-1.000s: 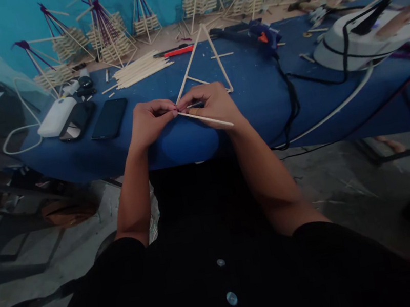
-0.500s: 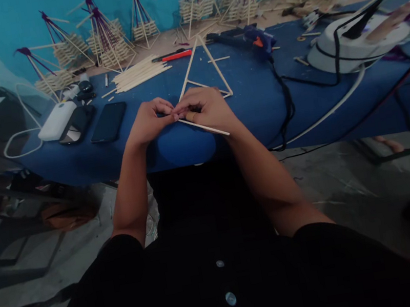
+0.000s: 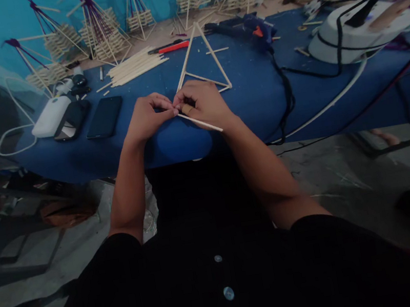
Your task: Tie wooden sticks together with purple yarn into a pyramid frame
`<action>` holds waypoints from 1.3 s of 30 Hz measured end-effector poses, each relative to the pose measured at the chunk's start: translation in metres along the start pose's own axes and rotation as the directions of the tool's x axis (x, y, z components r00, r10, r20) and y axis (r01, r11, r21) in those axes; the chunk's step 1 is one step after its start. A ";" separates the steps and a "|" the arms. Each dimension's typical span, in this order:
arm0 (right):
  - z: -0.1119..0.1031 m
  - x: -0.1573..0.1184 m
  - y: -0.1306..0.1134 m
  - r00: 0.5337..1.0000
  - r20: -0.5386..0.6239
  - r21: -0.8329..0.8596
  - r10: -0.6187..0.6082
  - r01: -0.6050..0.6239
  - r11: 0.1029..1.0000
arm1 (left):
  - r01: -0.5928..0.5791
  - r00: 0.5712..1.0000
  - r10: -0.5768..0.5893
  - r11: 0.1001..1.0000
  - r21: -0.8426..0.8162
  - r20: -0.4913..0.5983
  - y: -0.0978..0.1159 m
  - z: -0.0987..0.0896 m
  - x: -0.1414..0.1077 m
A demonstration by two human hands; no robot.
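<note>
My left hand (image 3: 149, 117) and my right hand (image 3: 205, 102) meet fingertip to fingertip over the table's front part. Both pinch the upper left end of a thin pale stick (image 3: 202, 123), which slants down to the right under my right hand. A tan band wraps a finger of my right hand. Just behind that hand lies a triangular frame of sticks (image 3: 218, 63) with a crossbar; its lower left part is partly covered by the hand. A loose short stick (image 3: 223, 49) crosses near its right side.
Behind my hands are a pile of sticks (image 3: 137, 68), a red cutter (image 3: 174, 46) and a glue gun (image 3: 259, 30). A phone (image 3: 105, 117) and white power bank (image 3: 52, 117) lie left. A cable-wrapped white reel (image 3: 338, 39) stands right. Several stick structures (image 3: 100, 35) line the wall.
The whole view has shifted slightly, so table items appear a little higher. My hands keep their pinch at the stick's end, with the fingers drawn slightly closer together.
</note>
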State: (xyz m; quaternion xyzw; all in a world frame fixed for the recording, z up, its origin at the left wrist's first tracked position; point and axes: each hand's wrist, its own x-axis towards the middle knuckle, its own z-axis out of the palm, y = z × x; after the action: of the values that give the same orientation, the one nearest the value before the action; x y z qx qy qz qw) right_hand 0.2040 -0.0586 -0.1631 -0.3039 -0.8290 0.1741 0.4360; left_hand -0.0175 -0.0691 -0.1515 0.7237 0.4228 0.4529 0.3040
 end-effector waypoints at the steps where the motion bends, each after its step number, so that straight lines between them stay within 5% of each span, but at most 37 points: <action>1: 0.001 0.000 0.000 1.000 -0.001 0.000 0.010 -0.010 1.000 | -0.010 1.000 0.010 1.000 0.003 -0.002 0.000 0.001 -0.001; 18: -0.006 0.001 -0.004 0.998 0.041 0.092 0.041 -0.045 0.995 | -0.027 1.000 0.027 0.999 -0.018 -0.016 -0.005 0.002 -0.001; 39: 0.002 -0.001 -0.003 0.998 0.042 -0.009 0.049 -0.049 0.999 | -0.066 0.998 0.066 0.996 0.061 -0.008 0.003 0.003 -0.005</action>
State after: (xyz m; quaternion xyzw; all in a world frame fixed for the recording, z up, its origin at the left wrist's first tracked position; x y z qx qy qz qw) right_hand 0.2016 -0.0619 -0.1633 -0.3224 -0.8309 0.1877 0.4128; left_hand -0.0153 -0.0753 -0.1524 0.7438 0.4137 0.4532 0.2648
